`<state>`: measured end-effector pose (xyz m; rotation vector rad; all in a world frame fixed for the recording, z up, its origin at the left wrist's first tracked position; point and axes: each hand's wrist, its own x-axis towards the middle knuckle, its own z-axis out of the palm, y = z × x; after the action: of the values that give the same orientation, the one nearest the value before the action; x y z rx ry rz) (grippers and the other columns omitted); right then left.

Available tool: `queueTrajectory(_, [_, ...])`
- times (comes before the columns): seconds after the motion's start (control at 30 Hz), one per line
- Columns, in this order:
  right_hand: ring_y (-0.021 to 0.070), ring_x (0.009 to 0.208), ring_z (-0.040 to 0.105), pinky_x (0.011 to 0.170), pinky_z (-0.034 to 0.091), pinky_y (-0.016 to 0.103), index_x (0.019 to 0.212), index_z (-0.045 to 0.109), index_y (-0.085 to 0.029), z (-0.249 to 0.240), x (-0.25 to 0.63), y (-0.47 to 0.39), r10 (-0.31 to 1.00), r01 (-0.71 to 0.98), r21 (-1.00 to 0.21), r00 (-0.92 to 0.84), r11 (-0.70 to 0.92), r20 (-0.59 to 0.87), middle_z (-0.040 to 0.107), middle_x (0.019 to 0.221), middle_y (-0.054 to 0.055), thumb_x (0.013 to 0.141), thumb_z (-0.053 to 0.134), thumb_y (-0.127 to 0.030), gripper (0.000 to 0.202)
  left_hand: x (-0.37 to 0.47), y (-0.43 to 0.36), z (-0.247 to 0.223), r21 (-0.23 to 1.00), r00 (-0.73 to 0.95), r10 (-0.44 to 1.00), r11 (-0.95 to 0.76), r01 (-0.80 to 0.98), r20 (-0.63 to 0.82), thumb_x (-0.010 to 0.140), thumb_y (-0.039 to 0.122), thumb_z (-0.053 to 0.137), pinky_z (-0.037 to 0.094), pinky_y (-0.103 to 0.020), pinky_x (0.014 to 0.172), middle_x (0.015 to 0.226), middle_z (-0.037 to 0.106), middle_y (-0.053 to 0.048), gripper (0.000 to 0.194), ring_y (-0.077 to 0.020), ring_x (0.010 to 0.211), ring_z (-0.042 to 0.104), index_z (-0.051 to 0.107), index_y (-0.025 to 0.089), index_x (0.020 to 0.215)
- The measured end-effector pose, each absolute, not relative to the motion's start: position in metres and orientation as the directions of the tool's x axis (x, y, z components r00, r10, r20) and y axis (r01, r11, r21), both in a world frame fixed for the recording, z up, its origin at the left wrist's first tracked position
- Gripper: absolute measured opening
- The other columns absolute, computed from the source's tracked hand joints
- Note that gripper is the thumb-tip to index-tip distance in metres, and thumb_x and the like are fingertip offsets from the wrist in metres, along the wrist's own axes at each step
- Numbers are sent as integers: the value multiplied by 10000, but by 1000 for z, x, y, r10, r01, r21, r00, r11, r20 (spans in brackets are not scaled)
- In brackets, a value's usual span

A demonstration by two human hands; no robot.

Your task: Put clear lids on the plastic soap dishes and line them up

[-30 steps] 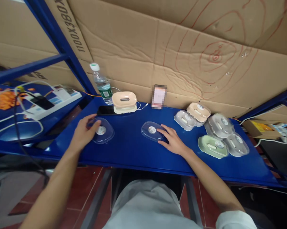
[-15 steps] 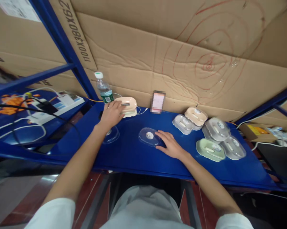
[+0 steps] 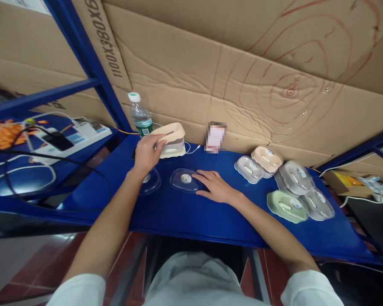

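My left hand (image 3: 147, 152) pinches the near left end of a peach plastic dish (image 3: 170, 131) with a slot in it. That dish is tilted up on top of a stack; a greyish dish (image 3: 175, 145) and a cream dish (image 3: 174, 154) show under it. My right hand (image 3: 217, 187) has its thumb and fingers about the right end of a clear oval lid (image 3: 178, 185) with a round white sticker, low over the blue table (image 3: 191, 216). Another clear lid (image 3: 152, 183) lies partly hidden behind my left wrist.
Several lidded dishes stand at the right, among them a green one (image 3: 287, 206) and a peach one (image 3: 267, 158). A water bottle (image 3: 141, 114) stands behind my left hand. A phone (image 3: 215, 137) leans on the cardboard wall (image 3: 191, 76). A white cable (image 3: 194, 149) lies behind the stack.
My left hand has tilted up the top peach dish, so the greyish dish beneath now shows. My right hand and the clear lid have moved left. The view has shifted slightly.
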<state>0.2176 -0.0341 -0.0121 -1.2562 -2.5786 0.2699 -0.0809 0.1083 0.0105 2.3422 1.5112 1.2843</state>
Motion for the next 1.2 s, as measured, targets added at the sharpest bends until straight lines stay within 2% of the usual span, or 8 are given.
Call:
queueTrajectory(0.1, [320,1521,513,1232,426,555,1651,427,-278,-6,207,-22,786,728,-300,-585,617,199,524,1644,171,1079,613,-482,635,-79,102,14,472,191,749,-571,672,634,1079,482,490,454,-436,1138,1318,761,-136,442,-307,1265,662,745,179,1277])
queueTrajectory(0.27, [348,1648,293,1290,347,590,1701,336,-237,3,210,-19,782,808,-223,-397,546,480,325,1764,177,1077,602,-442,709,-54,85,11,431,412,669,-727,534,619,1081,463,530,470,-459,1147,1276,786,-103,374,-281,1247,689,767,211,1224])
queueTrajectory(0.33, [362,1627,335,1298,322,611,1655,433,-247,5,218,-18,779,839,-193,-353,508,518,405,1730,157,1074,608,-444,638,-37,74,7,419,571,581,-814,403,580,1086,450,533,503,-451,1115,1229,801,-90,350,-265,1208,713,770,221,1202])
queueTrajectory(0.43, [340,1440,589,1218,426,562,1444,661,-243,0,230,-19,819,837,-239,-351,491,454,680,1492,134,1068,633,-447,429,-19,60,2,409,691,489,-863,296,532,1100,461,507,518,-442,1124,1329,766,-92,372,-254,1272,694,740,241,1290])
queueTrajectory(0.53, [317,1266,710,1095,510,515,1272,740,-230,-9,242,-32,860,823,-349,-290,447,419,788,1292,112,1050,676,-431,306,-21,61,-1,384,645,563,-826,413,517,1107,479,464,497,-453,1174,1484,672,-111,438,-270,1365,637,673,239,1409])
queueTrajectory(0.7, [306,1241,719,1077,513,499,1259,735,-257,-12,264,-66,864,787,-449,-200,423,463,791,1289,88,1037,696,-451,297,-50,87,-10,138,518,771,-598,790,371,1053,342,498,524,-509,1073,1290,728,-168,386,-354,1220,686,712,176,1329])
queueTrajectory(0.97, [305,1037,767,975,604,468,1131,777,-224,-8,294,-71,841,688,-644,90,334,533,817,1126,95,972,700,-618,431,-59,101,-16,71,509,798,-557,828,323,1008,245,474,486,-555,1035,1193,720,-213,372,-402,1233,654,753,151,1236])
queueTrajectory(1.2, [299,1027,763,988,611,464,1096,778,-216,-4,292,-75,839,633,-711,172,307,516,818,1097,92,937,702,-666,484,-63,105,-13,155,536,740,-634,758,405,1087,348,353,495,-504,1061,1225,664,-179,490,-334,1167,630,658,153,1417])
